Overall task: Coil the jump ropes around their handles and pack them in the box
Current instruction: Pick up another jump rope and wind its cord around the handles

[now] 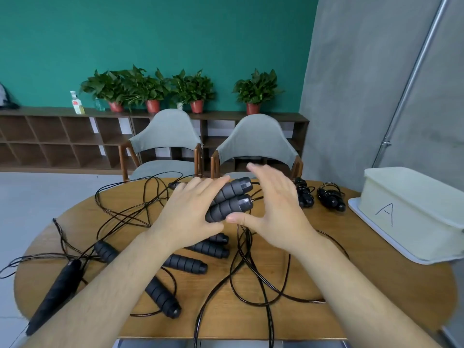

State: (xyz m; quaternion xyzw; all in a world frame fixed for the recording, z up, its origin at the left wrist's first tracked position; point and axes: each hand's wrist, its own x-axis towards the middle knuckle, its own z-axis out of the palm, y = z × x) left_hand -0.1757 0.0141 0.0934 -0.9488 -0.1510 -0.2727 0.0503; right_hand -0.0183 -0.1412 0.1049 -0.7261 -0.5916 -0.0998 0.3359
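Two bare forearms in frame, no sleeves visible up to the bottom edge of view. Left hand [187, 217] and right hand [273, 209]: no gloves, no rings, no watch or wristband. Fine hair shows along left forearm; nails short and unpainted.

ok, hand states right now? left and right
Left hand: closed on the pair of handles, held side by side above the table.
Right hand: open, fingers spread, thumb at the handles; grip unclear.

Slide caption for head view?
Left hand grips paired jump-rope handles; right hand open beside them, box waiting.
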